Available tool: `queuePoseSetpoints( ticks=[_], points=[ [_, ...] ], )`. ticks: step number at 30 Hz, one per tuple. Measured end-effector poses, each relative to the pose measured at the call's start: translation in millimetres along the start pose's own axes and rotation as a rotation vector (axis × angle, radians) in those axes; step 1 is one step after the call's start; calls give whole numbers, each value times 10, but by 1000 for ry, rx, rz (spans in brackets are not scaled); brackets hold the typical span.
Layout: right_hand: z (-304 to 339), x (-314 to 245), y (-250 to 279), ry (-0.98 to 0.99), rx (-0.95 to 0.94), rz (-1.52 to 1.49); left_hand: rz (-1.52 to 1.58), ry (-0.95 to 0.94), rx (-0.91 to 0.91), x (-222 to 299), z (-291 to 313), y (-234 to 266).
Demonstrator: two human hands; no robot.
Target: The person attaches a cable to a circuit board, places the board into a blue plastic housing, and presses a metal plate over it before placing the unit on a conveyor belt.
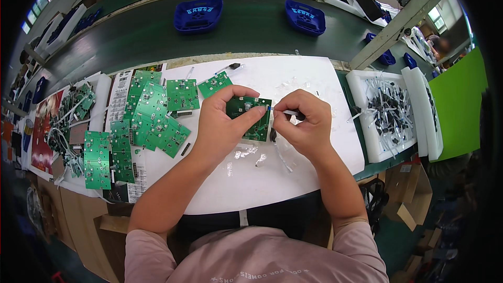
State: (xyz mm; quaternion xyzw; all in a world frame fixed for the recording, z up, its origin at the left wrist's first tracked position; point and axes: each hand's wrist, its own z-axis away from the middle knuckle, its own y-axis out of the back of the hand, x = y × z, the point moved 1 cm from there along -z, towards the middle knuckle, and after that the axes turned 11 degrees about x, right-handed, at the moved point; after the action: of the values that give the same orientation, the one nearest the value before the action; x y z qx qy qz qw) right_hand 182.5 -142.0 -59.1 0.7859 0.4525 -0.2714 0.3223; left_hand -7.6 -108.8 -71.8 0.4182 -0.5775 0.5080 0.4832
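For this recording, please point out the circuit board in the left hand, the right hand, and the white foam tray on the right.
Circuit board [258, 130]: head view, its green lower-right part.
Right hand [311, 123]: head view, back of the hand.
White foam tray [357, 89]: head view, its left wall.

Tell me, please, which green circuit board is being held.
The circuit board gripped by the left hand, near the right hand; the other boards lie unheld to its left.

Boards [152, 107] left, cables [389, 109] right, trays [199, 27] behind
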Motion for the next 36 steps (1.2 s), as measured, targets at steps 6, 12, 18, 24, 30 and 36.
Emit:
queuePoseSetpoints(
  ticks=[6,12,18,24,30,36],
  points=[
    [-19,-17,3,50,-24,6,-50,-14,13,2,6,-1],
    [-26,3,19,74,-39,5,-37,-1,10,3,9,-8],
    [-35,7,3,135,-18,25,-44,-6,6,16,4,-8],
    [-21,-1,2,140,-19,61,-49,2,9,1,11,-9],
    [-36,7,9,134,-34,51,-54,-10,12,9,16,-24],
    [-9,20,9,-129,-64,-52,-38,26,6,2,2,-11]
  ],
)
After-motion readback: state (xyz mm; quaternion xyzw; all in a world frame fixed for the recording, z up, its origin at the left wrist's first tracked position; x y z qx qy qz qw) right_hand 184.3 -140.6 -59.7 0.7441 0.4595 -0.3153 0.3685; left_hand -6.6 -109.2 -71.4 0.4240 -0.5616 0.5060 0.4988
